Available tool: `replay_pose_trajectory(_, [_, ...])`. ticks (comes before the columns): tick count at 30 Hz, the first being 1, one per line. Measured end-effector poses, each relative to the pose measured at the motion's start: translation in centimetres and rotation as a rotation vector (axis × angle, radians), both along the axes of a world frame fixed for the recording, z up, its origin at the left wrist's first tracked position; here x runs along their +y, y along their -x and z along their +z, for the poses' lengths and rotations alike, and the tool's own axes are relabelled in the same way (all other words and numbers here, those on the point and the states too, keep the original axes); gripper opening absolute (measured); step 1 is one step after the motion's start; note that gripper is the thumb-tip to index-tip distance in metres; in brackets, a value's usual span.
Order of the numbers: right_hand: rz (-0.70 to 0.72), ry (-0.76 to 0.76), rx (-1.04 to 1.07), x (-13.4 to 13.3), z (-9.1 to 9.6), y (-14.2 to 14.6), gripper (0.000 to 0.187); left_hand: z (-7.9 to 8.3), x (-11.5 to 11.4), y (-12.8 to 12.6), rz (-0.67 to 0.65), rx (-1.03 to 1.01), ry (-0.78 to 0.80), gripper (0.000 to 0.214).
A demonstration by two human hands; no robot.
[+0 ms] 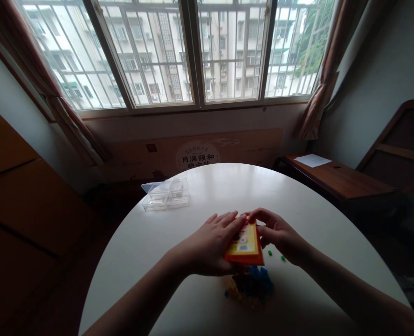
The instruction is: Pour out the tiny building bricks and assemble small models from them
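Orange and yellow, the box point(244, 246) is held above the table point(130, 242), its long axis pointing away from the body. The left hand point(212, 245) clasps it from the left, fingers over its top; the right hand point(279, 233), bent, touches its right edge, whether pinching I cannot tell. Its underside is hidden; the small pieces point(258, 281) beneath look blurred.

Daylit barred window point(196, 60), tied pinkish curtains point(53, 93), round white table point(133, 266), brown cabinet point(25, 205) left, low wooden side table point(350, 179) right

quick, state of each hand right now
Left hand: holding the orange box, fingers across its top.
Right hand: fingers curled at the box's far right corner; grip cannot be told.
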State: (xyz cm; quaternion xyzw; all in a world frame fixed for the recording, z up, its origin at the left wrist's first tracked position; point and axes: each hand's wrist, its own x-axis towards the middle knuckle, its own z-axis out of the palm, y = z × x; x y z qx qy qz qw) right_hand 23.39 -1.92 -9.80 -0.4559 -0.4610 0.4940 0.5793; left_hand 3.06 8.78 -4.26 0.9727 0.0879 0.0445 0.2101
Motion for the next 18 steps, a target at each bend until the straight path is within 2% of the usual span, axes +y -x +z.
replay_pose_trajectory(6, [0.062, -0.015, 0.039, -0.1, 0.1, -0.2, 0.019, 0.7, -0.2, 0.0, -0.032, -0.051, 0.009, 0.107])
replay_pose_trajectory(12, [0.189, -0.02, 0.114, -0.3, 0.4, -0.7, 0.028, 1.1, -0.4, 0.3, -0.029, -0.07, -0.037, 0.106])
replay_pose_trajectory(18, [0.217, -0.039, 0.221, -0.2, 0.4, -0.8, 0.041, 1.5, -0.1, 0.5, -0.003, -0.068, -0.045, 0.101])
